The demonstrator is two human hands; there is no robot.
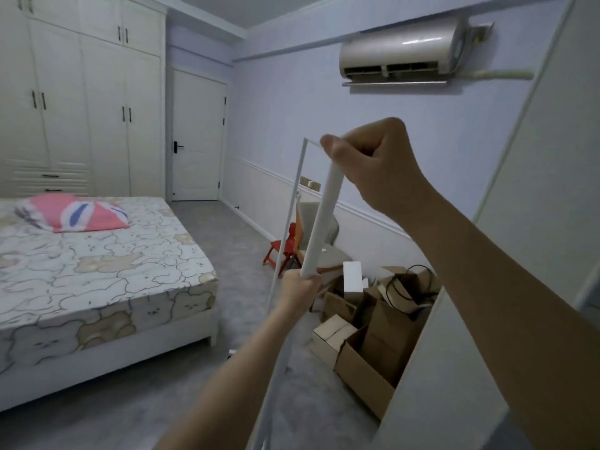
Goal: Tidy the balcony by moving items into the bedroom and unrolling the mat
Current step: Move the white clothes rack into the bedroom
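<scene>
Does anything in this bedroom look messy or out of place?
Yes. A jumble of cardboard boxes and brown paper bags lies heaped on the floor by the right wall, some tipped over, with a small red stool behind them.

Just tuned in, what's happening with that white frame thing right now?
A person stands in the bedroom holding a thin white metal frame upright with both hands. The right hand grips its top bar, and the left hand grips the thicker white tube lower down. The frame hangs above the grey floor, between the bed and a pile of cardboard boxes and paper bags by the wall. It has not been set down yet.
</scene>
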